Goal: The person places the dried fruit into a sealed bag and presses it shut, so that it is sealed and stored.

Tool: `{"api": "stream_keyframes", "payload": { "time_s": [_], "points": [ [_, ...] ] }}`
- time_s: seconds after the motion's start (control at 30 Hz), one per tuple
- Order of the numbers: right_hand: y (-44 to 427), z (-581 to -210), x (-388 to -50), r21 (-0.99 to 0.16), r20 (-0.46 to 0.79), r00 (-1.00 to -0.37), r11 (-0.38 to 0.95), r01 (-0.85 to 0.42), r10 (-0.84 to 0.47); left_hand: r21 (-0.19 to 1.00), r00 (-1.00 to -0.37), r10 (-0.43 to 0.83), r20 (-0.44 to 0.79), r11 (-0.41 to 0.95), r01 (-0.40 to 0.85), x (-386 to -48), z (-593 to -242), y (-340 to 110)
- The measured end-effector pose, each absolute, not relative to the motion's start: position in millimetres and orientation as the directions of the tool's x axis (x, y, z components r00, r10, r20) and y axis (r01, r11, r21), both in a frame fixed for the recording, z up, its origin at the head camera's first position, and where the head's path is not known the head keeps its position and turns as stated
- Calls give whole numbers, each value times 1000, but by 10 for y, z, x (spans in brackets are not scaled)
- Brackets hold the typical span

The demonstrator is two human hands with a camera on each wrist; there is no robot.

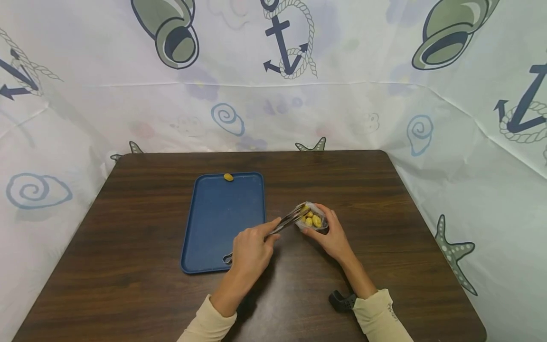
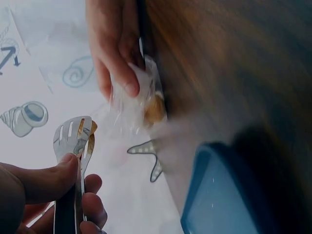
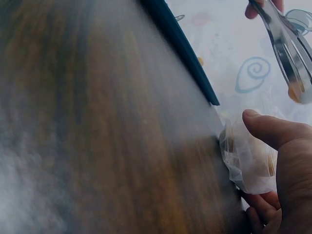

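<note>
My left hand [image 1: 252, 249] grips metal tongs [image 1: 288, 221] with slotted ends. Between those ends a small yellow-brown piece [image 2: 92, 128] is caught, seen in the left wrist view. The tong ends hang over the mouth of a clear plastic bag [image 3: 248, 161] that holds several yellow pieces [image 1: 316, 221]. Fingers and thumb of my right hand [image 1: 335, 237] curl round the bag and hold it upright on the table. One more yellow piece [image 1: 228, 177] lies at the far rim of a blue tray [image 1: 218, 218]. What exactly the pieces are cannot be told.
The tray lies left of the bag on a dark wooden table [image 1: 141, 213], under my left hand's side. A white sea-patterned cloth [image 1: 359, 104] hangs behind and around the table. A black band [image 1: 342, 301] sits by my right wrist.
</note>
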State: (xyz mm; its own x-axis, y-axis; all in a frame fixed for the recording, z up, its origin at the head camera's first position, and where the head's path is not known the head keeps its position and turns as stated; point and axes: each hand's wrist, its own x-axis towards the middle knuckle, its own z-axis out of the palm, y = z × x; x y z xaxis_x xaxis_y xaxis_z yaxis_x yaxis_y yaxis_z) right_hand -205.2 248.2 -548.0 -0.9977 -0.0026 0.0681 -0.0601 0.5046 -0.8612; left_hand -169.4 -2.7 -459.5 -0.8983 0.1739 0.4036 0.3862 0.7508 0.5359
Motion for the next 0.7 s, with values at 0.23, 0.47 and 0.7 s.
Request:
{"api": "stream_keyframes", "payload": {
  "time_s": [0.23, 0.47, 0.7],
  "points": [
    [2483, -5485, -2059, -865, 75, -997, 498, -64, 4, 528, -893, 193, 406, 749, 401, -1699, -4654, 71],
    [2468, -5479, -2070, -860, 92, -996, 504, -77, 4, 525, -895, 169, 413, 759, 385, -1712, -4655, 37],
    [2478, -5486, -2072, -864, 94, -996, 497, -79, 4, 512, -883, 134, 450, 771, 378, -1781, -4681, -77]
  ]
}}
